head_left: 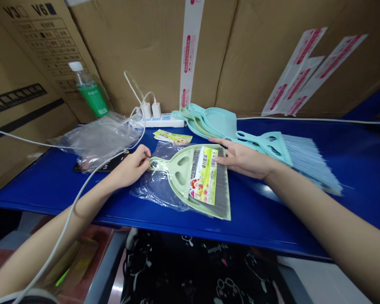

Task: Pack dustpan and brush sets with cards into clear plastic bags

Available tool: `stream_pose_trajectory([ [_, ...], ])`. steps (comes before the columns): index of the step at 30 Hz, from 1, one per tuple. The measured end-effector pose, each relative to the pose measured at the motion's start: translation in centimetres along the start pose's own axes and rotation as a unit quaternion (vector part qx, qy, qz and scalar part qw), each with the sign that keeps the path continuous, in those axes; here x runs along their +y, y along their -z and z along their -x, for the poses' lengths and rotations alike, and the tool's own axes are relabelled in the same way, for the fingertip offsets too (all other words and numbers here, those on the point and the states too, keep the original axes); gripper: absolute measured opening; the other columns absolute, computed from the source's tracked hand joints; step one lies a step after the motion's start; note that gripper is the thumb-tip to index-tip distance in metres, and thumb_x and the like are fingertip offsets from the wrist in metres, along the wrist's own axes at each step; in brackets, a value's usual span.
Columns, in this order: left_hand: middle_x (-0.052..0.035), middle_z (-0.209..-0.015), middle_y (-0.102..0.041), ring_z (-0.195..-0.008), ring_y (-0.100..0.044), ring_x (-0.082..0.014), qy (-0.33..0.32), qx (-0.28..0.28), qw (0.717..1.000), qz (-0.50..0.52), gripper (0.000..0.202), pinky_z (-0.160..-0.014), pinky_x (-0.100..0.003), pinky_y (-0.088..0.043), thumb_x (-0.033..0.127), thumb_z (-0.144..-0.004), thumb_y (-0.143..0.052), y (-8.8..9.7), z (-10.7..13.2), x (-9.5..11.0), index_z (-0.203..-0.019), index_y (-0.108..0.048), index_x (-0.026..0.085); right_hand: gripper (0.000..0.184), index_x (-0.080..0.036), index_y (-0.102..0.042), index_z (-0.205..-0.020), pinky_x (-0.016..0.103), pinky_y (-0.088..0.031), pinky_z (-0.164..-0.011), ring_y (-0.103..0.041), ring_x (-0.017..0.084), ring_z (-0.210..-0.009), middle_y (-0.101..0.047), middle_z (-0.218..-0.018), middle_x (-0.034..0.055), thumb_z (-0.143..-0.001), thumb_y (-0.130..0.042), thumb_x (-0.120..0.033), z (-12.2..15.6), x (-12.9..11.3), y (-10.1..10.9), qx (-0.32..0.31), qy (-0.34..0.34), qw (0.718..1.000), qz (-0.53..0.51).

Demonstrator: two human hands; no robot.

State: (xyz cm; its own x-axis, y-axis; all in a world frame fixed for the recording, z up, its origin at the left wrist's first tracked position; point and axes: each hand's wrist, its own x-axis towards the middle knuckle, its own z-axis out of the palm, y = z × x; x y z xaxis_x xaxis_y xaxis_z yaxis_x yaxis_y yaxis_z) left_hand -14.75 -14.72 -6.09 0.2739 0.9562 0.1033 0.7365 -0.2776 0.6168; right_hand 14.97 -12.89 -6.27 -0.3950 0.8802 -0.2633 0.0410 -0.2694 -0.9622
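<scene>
A pale green dustpan (177,189) lies on the table with a grey-bristled brush (222,185) nested on it. Across the bristles sits a printed yellow-green label card (205,175). My left hand (136,165) pinches the end of the handles at the left. At the other end, my right hand (240,158) rests with fingers stretched out and apart, the tips touching the upper right edge by the card. Beneath the set spreads a clear plastic bag (160,192). Behind my right hand are several stacked blue and green dustpans (220,120) and blue-bristled brushes (310,160).
Loose label cards (172,137) lie behind the set. A white power strip (163,121) with chargers stands against the cardboard (139,46). Crumpled plastic (104,135) and a green-labelled bottle (93,95) are at left. A white cable (91,179) crosses over my left forearm.
</scene>
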Motion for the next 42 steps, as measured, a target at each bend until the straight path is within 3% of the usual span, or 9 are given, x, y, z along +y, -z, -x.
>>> stream_pose_trajectory([
  [6,0.0075,-0.059,-0.048,-0.055,-0.047,-0.0130,-0.001,-0.006,1.000,-0.011,0.004,-0.060,-0.027,-0.037,0.019,-0.082,-0.038,0.1,0.0,0.0,-0.083,-0.037,0.023,0.076,-0.028,-0.038,-0.141,0.044,-0.048,-0.101,-0.063,0.025,-0.112,-0.070,-0.114,0.0064,-0.073,-0.071,-0.021,0.2,-0.3,-0.4,0.002,-0.003,1.000,0.013],
  [12,0.0090,-0.057,-0.042,-0.052,-0.040,-0.0113,-0.043,-0.001,0.999,-0.023,0.005,-0.059,-0.026,-0.034,0.018,-0.083,-0.037,-0.1,0.3,0.4,-0.085,-0.036,0.023,0.053,-0.021,-0.040,-0.135,0.038,-0.056,-0.089,-0.068,0.021,-0.097,-0.070,-0.108,0.0086,-0.086,-0.057,-0.018,0.2,-0.8,-1.9,0.077,-0.027,0.997,0.017],
  [16,0.0077,-0.060,-0.040,-0.054,-0.039,-0.0109,-0.074,0.011,0.997,-0.013,0.004,-0.059,-0.026,-0.034,0.018,-0.085,-0.036,-0.1,0.4,0.6,-0.086,-0.037,0.022,0.047,-0.022,-0.045,-0.123,0.038,-0.059,-0.083,-0.069,0.020,-0.086,-0.069,-0.106,0.0071,-0.080,-0.065,-0.017,-0.1,-0.2,-2.1,0.099,-0.024,0.994,0.045],
  [22,0.0075,-0.060,-0.040,-0.054,-0.039,-0.0109,-0.080,0.007,0.997,-0.011,0.005,-0.058,-0.026,-0.033,0.017,-0.086,-0.037,-0.2,0.4,0.7,-0.087,-0.038,0.022,0.051,-0.024,-0.048,-0.108,0.040,-0.059,-0.080,-0.068,0.023,-0.091,-0.067,-0.111,0.0083,-0.066,-0.077,-0.018,-0.3,0.3,-1.7,0.095,-0.002,0.994,0.051],
  [28,0.0077,-0.060,-0.040,-0.054,-0.039,-0.0107,-0.100,0.007,0.995,-0.003,0.005,-0.058,-0.026,-0.033,0.018,-0.085,-0.037,-0.1,0.4,0.8,-0.088,-0.038,0.022,0.034,-0.024,-0.051,-0.097,0.038,-0.058,-0.076,-0.067,0.021,-0.082,-0.069,-0.093,0.0048,-0.072,-0.074,-0.024,-0.5,0.1,-2.1,0.129,-0.013,0.991,0.046],
  [32,0.0075,-0.061,-0.040,-0.055,-0.039,-0.0108,-0.116,0.013,0.993,0.006,0.004,-0.058,-0.026,-0.033,0.019,-0.086,-0.037,-0.1,0.5,0.8,-0.088,-0.038,0.022,0.033,-0.024,-0.050,-0.090,0.038,-0.056,-0.079,-0.066,0.019,-0.077,-0.068,-0.082,0.0010,-0.069,-0.076,-0.022,-0.6,0.1,-2.3,0.156,-0.008,0.987,0.046],
  [38,0.0067,-0.063,-0.041,-0.056,-0.040,-0.0110,-0.117,0.017,0.993,0.028,0.002,-0.058,-0.026,-0.034,0.021,-0.086,-0.039,-0.3,0.5,0.9,-0.089,-0.039,0.022,0.041,-0.025,-0.049,-0.085,0.040,-0.056,-0.080,-0.067,0.022,-0.082,-0.068,-0.083,0.0012,-0.060,-0.082,-0.025,-0.8,0.6,-2.3,0.167,0.020,0.984,0.062],
  [42,0.0071,-0.061,-0.040,-0.055,-0.038,-0.0111,-0.108,0.019,0.994,0.027,0.003,-0.057,-0.026,-0.033,0.020,-0.086,-0.039,-0.3,0.5,1.1,-0.088,-0.039,0.022,0.039,-0.025,-0.048,-0.085,0.039,-0.055,-0.082,-0.067,0.023,-0.089,-0.069,-0.088,0.0027,-0.063,-0.079,-0.031,-0.9,0.8,-2.1,0.163,0.036,0.985,0.048],
])
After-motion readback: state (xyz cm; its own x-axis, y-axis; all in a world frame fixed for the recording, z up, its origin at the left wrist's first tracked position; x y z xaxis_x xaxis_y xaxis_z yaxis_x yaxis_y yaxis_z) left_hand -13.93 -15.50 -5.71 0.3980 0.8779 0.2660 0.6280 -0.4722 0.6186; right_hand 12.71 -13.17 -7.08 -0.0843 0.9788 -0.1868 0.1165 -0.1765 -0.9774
